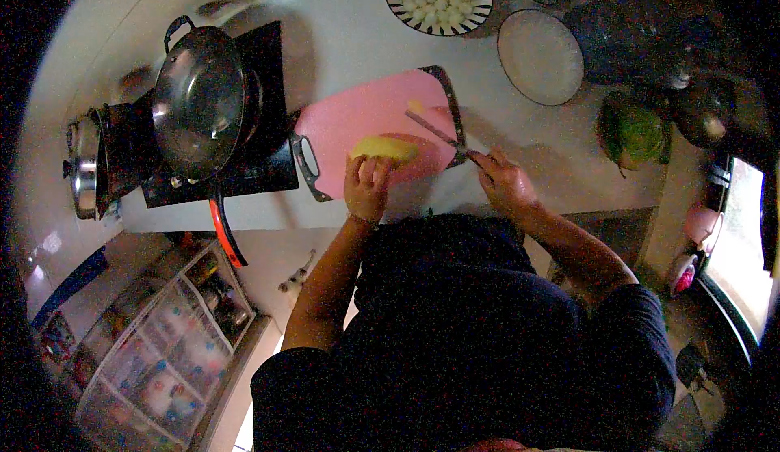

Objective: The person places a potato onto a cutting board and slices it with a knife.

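A pink cutting board (pixel 341 119) with dark corners lies on the counter. On its near part rests a yellow, elongated piece of food (pixel 394 148), with the fingers of my left hand (pixel 368 185) curled over its left end. My right hand (pixel 505 182) is wrapped round the handle of a knife (pixel 435 129), whose blade reaches over the right side of the board, apart from the yellow piece. A small yellow bit (pixel 416 107) lies close to the blade's tip.
A dark pan (pixel 201 103) with an orange-ended handle sits on the black stove (pixel 280 168) at left, beside a steel pot (pixel 84 168). Behind the board are a striped bowl of pale round pieces (pixel 398 13) and a white plate (pixel 540 58). Green vegetables (pixel 642 131) lie at right.
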The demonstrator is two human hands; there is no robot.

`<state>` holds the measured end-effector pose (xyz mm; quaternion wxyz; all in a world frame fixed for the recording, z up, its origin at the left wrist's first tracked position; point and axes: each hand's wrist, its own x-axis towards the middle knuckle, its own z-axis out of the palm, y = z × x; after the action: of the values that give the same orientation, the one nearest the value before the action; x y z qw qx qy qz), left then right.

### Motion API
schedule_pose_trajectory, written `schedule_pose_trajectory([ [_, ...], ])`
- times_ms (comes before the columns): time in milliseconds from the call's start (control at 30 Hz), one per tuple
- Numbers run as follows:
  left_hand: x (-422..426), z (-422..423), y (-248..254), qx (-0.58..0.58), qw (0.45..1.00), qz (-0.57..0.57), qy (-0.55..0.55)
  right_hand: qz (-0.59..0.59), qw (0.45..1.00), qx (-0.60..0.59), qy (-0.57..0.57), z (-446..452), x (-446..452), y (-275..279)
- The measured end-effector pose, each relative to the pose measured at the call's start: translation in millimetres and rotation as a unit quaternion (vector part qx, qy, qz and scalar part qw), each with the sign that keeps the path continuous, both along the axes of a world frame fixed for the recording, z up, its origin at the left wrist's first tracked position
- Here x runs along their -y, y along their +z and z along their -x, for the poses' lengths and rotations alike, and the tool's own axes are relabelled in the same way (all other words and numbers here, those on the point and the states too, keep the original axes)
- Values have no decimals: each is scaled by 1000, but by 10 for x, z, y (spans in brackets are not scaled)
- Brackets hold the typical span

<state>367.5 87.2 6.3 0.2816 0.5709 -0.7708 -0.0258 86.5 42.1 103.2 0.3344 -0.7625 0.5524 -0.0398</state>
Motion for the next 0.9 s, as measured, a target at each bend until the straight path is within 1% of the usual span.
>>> schedule_pose_trajectory([
  [100,3,21,88,6,1000,-13,6,-20,999,-41,4,3,21,11],
  [300,17,15,42,-5,1000,1,-4,-10,1000,-4,19,56,25,-49],
  [400,96,30,120,-1,999,-16,-35,-45,999,-27,14,5,76,37],
  [500,287,51,76,63,990,-114,-60,-32,999,-5,-5,13,51,-37],
  [600,611,79,351,74,979,-180,-63,9,999,35,-13,59,25,-209],
  [700,872,13,250,166,964,-178,-110,2,994,95,-60,30,73,-139],
  [800,1143,56,458,99,935,-327,-97,24,994,83,-65,-10,101,-24],
  [900,1226,-34,179,-48,902,-425,-53,-37,989,92,-109,-22,159,195],
])
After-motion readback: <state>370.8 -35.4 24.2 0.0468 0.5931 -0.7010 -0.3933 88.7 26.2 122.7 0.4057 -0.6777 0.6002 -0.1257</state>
